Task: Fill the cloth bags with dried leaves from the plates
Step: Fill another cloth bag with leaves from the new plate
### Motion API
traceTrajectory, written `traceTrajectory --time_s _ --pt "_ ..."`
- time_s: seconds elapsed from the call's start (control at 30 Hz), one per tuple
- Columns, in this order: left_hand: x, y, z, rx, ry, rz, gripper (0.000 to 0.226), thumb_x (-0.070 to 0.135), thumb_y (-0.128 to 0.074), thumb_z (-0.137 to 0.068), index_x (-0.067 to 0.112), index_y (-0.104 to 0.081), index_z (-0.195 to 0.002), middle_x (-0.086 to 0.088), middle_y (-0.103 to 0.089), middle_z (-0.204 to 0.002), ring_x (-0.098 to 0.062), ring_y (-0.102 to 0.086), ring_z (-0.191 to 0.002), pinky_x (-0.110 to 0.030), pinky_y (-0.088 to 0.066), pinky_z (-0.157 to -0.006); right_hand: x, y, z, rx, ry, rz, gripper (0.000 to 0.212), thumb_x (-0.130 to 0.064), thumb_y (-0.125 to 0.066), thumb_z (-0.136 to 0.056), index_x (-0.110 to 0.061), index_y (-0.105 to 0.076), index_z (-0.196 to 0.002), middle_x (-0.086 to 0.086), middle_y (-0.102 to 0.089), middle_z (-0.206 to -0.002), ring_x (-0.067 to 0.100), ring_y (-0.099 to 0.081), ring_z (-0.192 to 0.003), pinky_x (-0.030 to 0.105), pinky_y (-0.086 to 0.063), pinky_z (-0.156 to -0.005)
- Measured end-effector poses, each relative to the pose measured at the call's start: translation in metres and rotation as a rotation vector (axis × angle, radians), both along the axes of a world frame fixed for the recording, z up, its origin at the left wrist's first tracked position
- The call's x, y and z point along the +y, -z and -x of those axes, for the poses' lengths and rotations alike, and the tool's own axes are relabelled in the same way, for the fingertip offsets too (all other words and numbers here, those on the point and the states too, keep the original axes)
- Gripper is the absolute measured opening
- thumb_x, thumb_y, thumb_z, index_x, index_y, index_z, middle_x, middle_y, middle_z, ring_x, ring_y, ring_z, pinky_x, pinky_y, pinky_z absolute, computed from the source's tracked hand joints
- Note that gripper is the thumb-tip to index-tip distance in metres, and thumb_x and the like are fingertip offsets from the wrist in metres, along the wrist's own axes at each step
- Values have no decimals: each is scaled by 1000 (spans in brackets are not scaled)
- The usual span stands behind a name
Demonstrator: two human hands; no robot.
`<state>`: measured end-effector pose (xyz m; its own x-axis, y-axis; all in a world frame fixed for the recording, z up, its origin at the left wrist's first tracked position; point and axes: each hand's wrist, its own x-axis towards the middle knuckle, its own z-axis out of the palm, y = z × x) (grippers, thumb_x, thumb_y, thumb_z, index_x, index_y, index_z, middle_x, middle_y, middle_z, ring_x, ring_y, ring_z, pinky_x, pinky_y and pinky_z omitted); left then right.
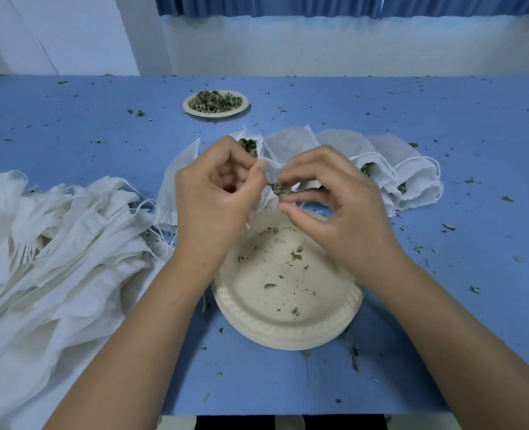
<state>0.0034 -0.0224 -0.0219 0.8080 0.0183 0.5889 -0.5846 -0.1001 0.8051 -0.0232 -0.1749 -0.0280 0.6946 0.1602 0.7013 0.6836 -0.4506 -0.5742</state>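
One bag [271,169], mouth toward person, fingers [306,169] pinching.

The scene is lit brightly and evenly by soft, diffuse light, and a cool bluish cast is laid over everything. Only faint, blurred shadows are thrown by the left hand [216,193] and the right hand [334,206] onto the plate [288,333] beneath them. The cloth bag [271,170] pinched between both hands is rendered slightly soft. Far beyond the hands, the table [412,97] is bowed at its edge by wide-angle distortion.
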Motion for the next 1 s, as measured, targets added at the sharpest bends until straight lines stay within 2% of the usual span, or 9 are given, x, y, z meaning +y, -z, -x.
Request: traceTrajectory --time_s 0.1,0.23,0.33,0.5,0.7,0.8,0.9,0.97,1.0 --pt "-1 -1 1 1 33 18 27 3 -66 -88 18 -54 -69 3 -54 -51 -8 -49 -39 -18 -40 -40 3 -2 2 -59 10 -17 15 11 -67 -80 2 -67 -93 10 -60 -95 15 -62 -86 22 -55 -79" --pt "-1 -1 5 -26 124 -13 25 4 -67 -89 17 -56 -71 -4 -56 -55 -8 -49 -37 -18 -39 -38 7 0 1 25 8 248 15 11 -56 -83 4 -69 -87 9 -67 -88 21 -62 -81 33 -51 -76" --pt "-1 -1 3 -6 81 32 25 4 -65 -89 15 -54 -70 -2 -55 -52 -8 -49 -36 -17 -38 -38 -3 -8 4 -18 43 133 25 8 -52 -83 0 -71 -99 4 -69 -100 14 -64 -94 32 -50 -88" --pt "1 -3 -1 12 16 110 28 1 -63 -90 15 -51 -69 6 -52 -47 -6 -45 -33 -17 -37 -39 -11 -13 7 -220 148 148 29 -3 -45 -81 -5 -72 -90 1 -72 -94 12 -66 -85 39 -40 -96" --pt "-1 -1 7 -8 187 -27 24 -1 -66 -87 13 -56 -69 5 -55 -51 -5 -45 -34 -15 -36 -39 3 1 4 98 -67 509 24 -11 -51 -81 -12 -67 -99 -16 -56 -98 5 -53 -95 43 -23 -113" --pt "-1 -3 4 5 134 47 27 0 -65 -88 16 -54 -69 9 -53 -48 -5 -46 -33 -15 -36 -38 -6 -3 1 -88 36 434 15 -7 -62 -83 -6 -70 -95 -9 -65 -96 5 -56 -88 44 -31 -108" --pt "1 -3 1 7 43 88 28 1 -63 -89 17 -51 -69 10 -52 -47 -5 -46 -34 -16 -37 -39 -16 -12 1 -315 137 289 4 -3 -71 -83 -7 -72 -84 0 -71 -92 11 -64 -82 36 -37 -93" --pt "2 -3 -1 22 -11 129 29 2 -63 -89 18 -51 -68 11 -51 -48 -7 -46 -34 -18 -37 -40 -22 -15 1 -265 135 238 9 -8 -65 -87 -8 -70 -80 -2 -70 -80 10 -63 -73 30 -40 -86" --pt "3 -4 -2 27 -34 151 30 2 -63 -89 18 -50 -67 11 -51 -48 -7 -45 -34 -18 -37 -40 -24 -17 2 -138 104 221 16 -16 -60 -89 -8 -69 -78 -4 -69 -75 8 -62 -70 27 -44 -82"
